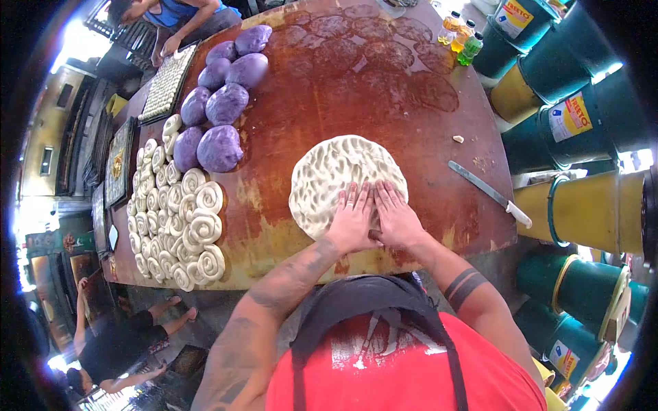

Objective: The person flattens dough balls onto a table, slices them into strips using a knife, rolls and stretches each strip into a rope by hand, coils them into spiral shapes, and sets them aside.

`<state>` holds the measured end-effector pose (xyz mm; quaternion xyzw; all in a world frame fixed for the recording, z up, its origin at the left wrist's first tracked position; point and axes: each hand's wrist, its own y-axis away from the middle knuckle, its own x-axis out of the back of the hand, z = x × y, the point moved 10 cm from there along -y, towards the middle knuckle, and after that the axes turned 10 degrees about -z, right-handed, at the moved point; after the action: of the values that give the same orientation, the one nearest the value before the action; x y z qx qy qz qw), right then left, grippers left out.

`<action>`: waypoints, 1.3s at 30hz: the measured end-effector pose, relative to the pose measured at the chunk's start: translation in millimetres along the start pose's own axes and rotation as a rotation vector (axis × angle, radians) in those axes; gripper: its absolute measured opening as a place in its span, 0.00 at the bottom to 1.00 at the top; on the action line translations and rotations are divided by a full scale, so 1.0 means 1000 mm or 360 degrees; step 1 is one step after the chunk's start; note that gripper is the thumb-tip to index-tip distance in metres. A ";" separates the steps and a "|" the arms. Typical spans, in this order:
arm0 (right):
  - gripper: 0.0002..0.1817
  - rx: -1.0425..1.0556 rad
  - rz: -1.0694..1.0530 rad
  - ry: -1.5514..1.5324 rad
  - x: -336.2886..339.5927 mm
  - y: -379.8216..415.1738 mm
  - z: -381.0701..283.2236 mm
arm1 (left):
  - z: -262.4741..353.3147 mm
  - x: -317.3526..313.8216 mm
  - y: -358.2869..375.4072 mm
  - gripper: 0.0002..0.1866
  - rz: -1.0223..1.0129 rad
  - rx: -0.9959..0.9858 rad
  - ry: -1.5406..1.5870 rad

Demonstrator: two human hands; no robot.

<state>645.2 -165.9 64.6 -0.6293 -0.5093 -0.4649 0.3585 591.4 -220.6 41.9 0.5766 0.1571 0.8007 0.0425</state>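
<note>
So, dough round [339, 171]: flat, pale, dimpled all over, on brown tabletop [288, 123].
L hand [351, 218]: open, palm down, fingers straight, pressed on near edge of dough round.
R hand [399, 216]: same, open, flat on dough round, right beside L hand.
Coiled rolls [178, 226]: packed grp, well left of dough round.
Purple dough balls [219, 148]: 8 pcs, far-left of dough round.
Tray w/ small pcs [166, 82]: beyond purple balls, far-left of dough round; co-worker [185, 24] at its far end.
Knife [488, 193]: white hdl, flat on table, right of dough round; small dough scrap [458, 139] nearby.
Bottles [460, 38]: 3, orange/yellow & green contents, far-right of dough round.
Green bin [600, 130]: right of dough round, past table edge; lbl reads "FREETO", rest too small.
</note>
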 end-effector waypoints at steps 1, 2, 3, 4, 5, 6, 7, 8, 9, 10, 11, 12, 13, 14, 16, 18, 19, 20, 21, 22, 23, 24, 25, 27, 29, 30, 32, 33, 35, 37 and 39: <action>0.40 0.0024 0.0065 0.0049 -0.003 0.001 0.001 | 0.002 0.008 0.000 0.63 0.0026 0.0012 0.0011; 0.45 -0.0101 -0.0137 0.0197 -0.024 -0.004 0.010 | 0.001 0.007 -0.006 0.65 -0.0119 0.0068 -0.0074; 0.46 -0.0193 -0.0367 0.0065 -0.033 -0.006 0.012 | -0.001 0.003 -0.009 0.65 -0.0267 0.0047 0.0057; 0.47 -0.0286 -0.0587 -0.0062 -0.028 -0.014 0.012 | -0.007 0.002 -0.016 0.64 -0.0404 0.0023 0.0180; 0.49 -0.0369 -0.0788 -0.0177 -0.014 -0.030 0.016 | -0.019 0.009 -0.030 0.63 -0.0522 0.0003 0.0291; 0.49 -0.0374 -0.0939 -0.0299 -0.002 -0.041 0.018 | -0.022 0.022 -0.036 0.62 -0.0573 0.0007 0.0383; 0.49 -0.0388 -0.1089 -0.0418 0.011 -0.052 0.020 | -0.027 0.035 -0.042 0.60 -0.0623 0.0015 0.0475; 0.47 -0.0300 -0.0731 -0.0264 0.018 -0.048 0.019 | -0.023 0.042 -0.036 0.59 -0.0302 0.0019 0.0234; 0.44 -0.0212 -0.0367 -0.0109 0.023 -0.047 0.021 | -0.019 0.048 -0.029 0.58 0.0020 0.0020 -0.0012; 0.47 -0.0281 -0.0544 -0.0120 -0.003 -0.047 0.031 | -0.023 0.021 -0.032 0.59 -0.0297 0.0115 0.0087; 0.47 -0.0264 -0.0558 -0.0019 -0.016 -0.048 0.038 | -0.026 0.014 -0.037 0.59 -0.0340 0.0149 0.0025; 0.47 -0.0245 -0.0566 0.0088 -0.018 -0.053 0.042 | -0.024 0.021 -0.042 0.59 -0.0376 0.0183 -0.0041; 0.46 -0.0221 -0.0586 0.0191 -0.025 -0.055 0.045 | -0.021 0.027 -0.044 0.59 -0.0418 0.0224 -0.0096; 0.45 -0.0154 -0.0582 0.0287 -0.063 -0.070 0.063 | -0.026 0.029 -0.055 0.60 -0.0657 0.0273 -0.0050; 0.45 -0.0377 -0.1030 -0.0346 0.028 -0.081 0.043 | -0.048 0.031 -0.080 0.59 -0.0954 0.0192 0.0342; 0.44 -0.0355 -0.0840 -0.0470 0.032 -0.091 0.043 | -0.055 0.048 -0.081 0.59 -0.0800 0.0202 0.0167; 0.43 -0.0246 -0.0586 -0.0278 -0.002 -0.087 0.046 | -0.052 0.037 -0.068 0.58 -0.0450 0.0196 -0.0036; 0.43 -0.0141 -0.0334 -0.0086 -0.013 -0.084 0.043 | -0.048 0.040 -0.059 0.58 -0.0102 0.0185 -0.0233; 0.43 -0.0126 -0.0419 0.0102 -0.015 -0.089 0.042 | -0.051 0.037 -0.065 0.57 -0.0179 0.0228 -0.0290; 0.42 -0.0107 -0.0501 0.0294 -0.010 -0.101 0.041 | -0.055 0.039 -0.075 0.56 -0.0253 0.0273 -0.0347; 0.42 -0.0081 -0.0607 0.0481 -0.009 -0.107 0.039 | -0.058 0.037 -0.081 0.56 -0.0342 0.0319 -0.0382; 0.45 -0.0186 -0.0861 0.0199 -0.014 -0.121 0.052 | -0.067 0.043 -0.084 0.52 -0.0477 0.0333 -0.0110; 0.46 -0.0190 -0.0740 0.0103 0.002 -0.128 0.048 | -0.075 0.050 -0.085 0.49 -0.0605 0.0370 0.0160; 0.48 -0.0198 -0.0508 -0.0112 0.024 -0.136 0.042 | -0.090 0.071 -0.072 0.50 -0.0344 0.0424 0.0050; 0.49 -0.0053 -0.0626 -0.0163 0.000 -0.139 0.031 | -0.098 0.057 -0.056 0.52 -0.0207 0.0434 -0.0018; 0.49 -0.0019 -0.0543 -0.0124 0.000 -0.136 0.024 | -0.102 0.055 -0.051 0.53 -0.0180 0.0463 -0.0009; 0.51 -0.0038 -0.0700 0.0129 -0.017 -0.145 0.024 | -0.116 0.040 -0.059 0.56 -0.0386 0.0549 -0.0061; 0.52 -0.0080 -0.0799 0.0021 -0.025 -0.154 0.030 | -0.116 0.051 -0.060 0.54 -0.0480 0.0550 0.0206; 0.50 -0.0047 -0.1021 -0.0043 -0.017 -0.165 0.021 | -0.130 0.045 -0.069 0.55 -0.0505 0.0438 0.0302; 0.49 0.0067 -0.0896 -0.0039 -0.027 -0.160 0.003 | -0.130 0.043 -0.041 0.58 -0.0406 0.0586 0.0061; 0.45 0.0137 -0.0775 -0.0022 -0.038 -0.151 -0.010 | -0.132 0.033 -0.023 0.60 -0.0373 0.0633 -0.0097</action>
<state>494.2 -152.8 27.9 -0.4753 -0.6678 -0.5111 0.2587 453.6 -217.0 27.5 0.5753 0.3762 0.7259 0.0256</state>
